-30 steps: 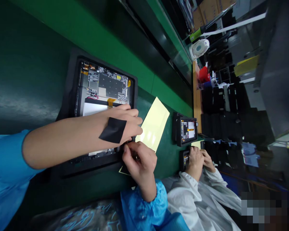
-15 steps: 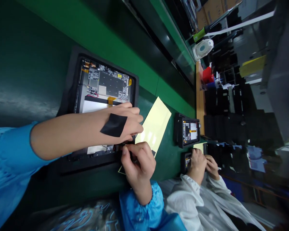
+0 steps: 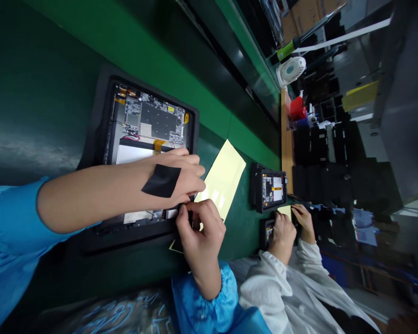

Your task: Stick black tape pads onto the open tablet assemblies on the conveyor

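An opened tablet-like device with a bare circuit board lies in a black frame on the bench. My left hand, with a black patch stuck on its back, reaches across the device. Its fingers bend together over the frame's right side, and what is under them is hidden. Close to the left thumb, my right hand is pinched at the frame's lower right corner; whatever the fingertips hold is too small to name. A small silvery part shows inside the frame beside the right fingertips.
A yellow sheet lies right of the frame on the green bench. Farther right are a second opened device and a co-worker's hands over another. A white fan and a wooden strip line the far side.
My right fingertips have drawn slightly apart from my left thumb, and the silvery part now shows. The co-worker's hands have moved apart. My left hand stays nearly in place.
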`<state>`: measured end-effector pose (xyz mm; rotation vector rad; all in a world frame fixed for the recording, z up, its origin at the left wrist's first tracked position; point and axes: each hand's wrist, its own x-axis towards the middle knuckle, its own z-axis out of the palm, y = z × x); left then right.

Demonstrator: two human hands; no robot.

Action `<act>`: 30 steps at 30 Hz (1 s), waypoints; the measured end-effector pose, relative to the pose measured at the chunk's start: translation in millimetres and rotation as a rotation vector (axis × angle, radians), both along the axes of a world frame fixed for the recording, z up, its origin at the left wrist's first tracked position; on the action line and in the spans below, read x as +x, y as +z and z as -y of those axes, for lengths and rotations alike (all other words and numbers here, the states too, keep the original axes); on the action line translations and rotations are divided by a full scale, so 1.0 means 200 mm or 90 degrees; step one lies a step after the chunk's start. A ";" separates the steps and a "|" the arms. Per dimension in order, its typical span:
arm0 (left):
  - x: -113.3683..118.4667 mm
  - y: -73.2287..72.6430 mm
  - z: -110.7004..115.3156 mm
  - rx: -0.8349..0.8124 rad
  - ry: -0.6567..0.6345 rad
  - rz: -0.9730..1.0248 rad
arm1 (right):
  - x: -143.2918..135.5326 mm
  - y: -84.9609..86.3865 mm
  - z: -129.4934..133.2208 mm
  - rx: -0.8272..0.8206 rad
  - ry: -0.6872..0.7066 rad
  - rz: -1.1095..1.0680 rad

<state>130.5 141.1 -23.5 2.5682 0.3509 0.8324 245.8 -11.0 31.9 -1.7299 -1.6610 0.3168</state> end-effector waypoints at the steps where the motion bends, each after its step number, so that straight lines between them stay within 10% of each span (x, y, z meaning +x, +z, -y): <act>1: 0.00 0.00 0.00 0.007 0.003 -0.001 | 0.00 0.01 0.00 -0.015 -0.005 -0.001; 15: -0.17 0.08 -0.01 -0.136 -0.080 0.046 | -0.01 0.05 -0.04 -0.146 -0.051 -0.052; 30: -0.33 0.10 0.13 0.180 0.024 0.022 | 0.08 -0.04 0.00 -0.183 -0.037 -0.381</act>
